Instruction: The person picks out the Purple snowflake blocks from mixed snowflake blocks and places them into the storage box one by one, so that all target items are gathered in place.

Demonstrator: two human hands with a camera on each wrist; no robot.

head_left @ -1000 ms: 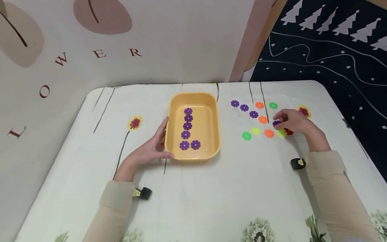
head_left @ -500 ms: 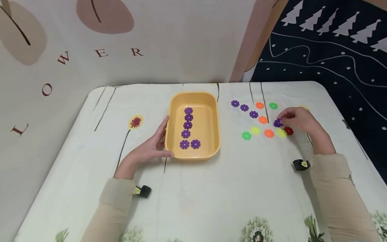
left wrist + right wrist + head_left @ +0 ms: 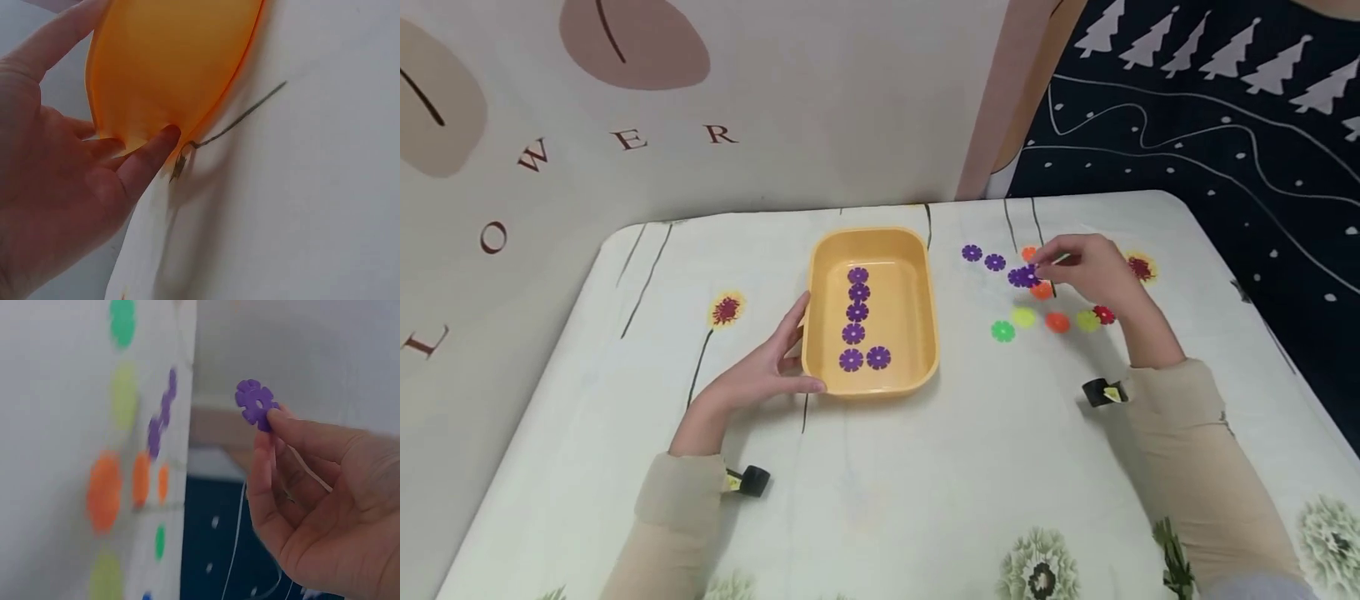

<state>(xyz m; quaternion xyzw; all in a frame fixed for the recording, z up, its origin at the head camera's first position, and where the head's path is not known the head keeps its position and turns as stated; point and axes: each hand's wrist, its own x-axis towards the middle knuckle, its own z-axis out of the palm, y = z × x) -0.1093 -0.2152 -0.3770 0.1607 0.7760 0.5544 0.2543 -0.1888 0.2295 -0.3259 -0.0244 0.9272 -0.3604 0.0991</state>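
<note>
A yellow plastic tray [image 3: 917, 379] stands on the table with several purple snowflake discs [image 3: 857, 312] inside, set out in an L-like line. My left hand [image 3: 756, 372] holds the tray at its near left corner, thumb on the near wall and fingers along the left side. In the right wrist view, my right hand [image 3: 319, 487] pinches a purple snowflake disc [image 3: 253, 403] between thumb and fingertips. In the head view this hand is above the loose discs right of the tray, and the pinched disc overlaps another purple disc [image 3: 1017, 277] there.
Right of the tray lie loose discs: purple [image 3: 972, 252], orange [image 3: 1057, 322], green [image 3: 1003, 332], yellow [image 3: 1023, 317] and red [image 3: 1103, 314]. The cloth-covered table [image 3: 880, 492] ends at a pale wall [image 3: 820, 108] behind and a dark tree-patterned cloth [image 3: 1217, 142] at the right.
My right hand has picked up the purple disc from beside the yellow and red ones and carried it leftwards. My left hand has stayed at the tray; the head view has shifted slightly.
</note>
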